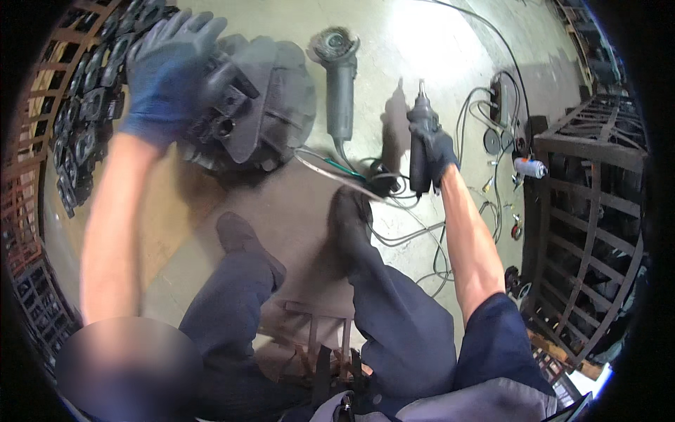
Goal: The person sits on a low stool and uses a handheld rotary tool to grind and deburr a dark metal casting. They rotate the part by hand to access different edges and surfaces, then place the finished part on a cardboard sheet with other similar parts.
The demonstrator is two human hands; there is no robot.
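My left hand (pixel 169 81), in a blue and grey glove, is at the left edge of a dark metal casting (pixel 242 116). Its fingers stretch out away from me; the thumb side is partly hidden. The casting rests on a dark, round, lobed base (pixel 292 84). To the right, my gloved right hand (pixel 437 151) is wrapped round a black die grinder (pixel 420 158), whose metal tip points away from me. Between the hands lies an angle grinder (pixel 340 95) with a round wire-like head and a cable trailing toward me.
Many dark metal parts (pixel 88 105) are piled at the left by a brown crate (pixel 46 91). Cables (pixel 460 126) loop across the floor near a power strip (pixel 499 102). On the right stand a spray can (pixel 529 167) and a metal cage (pixel 590 211). My legs are spread below.
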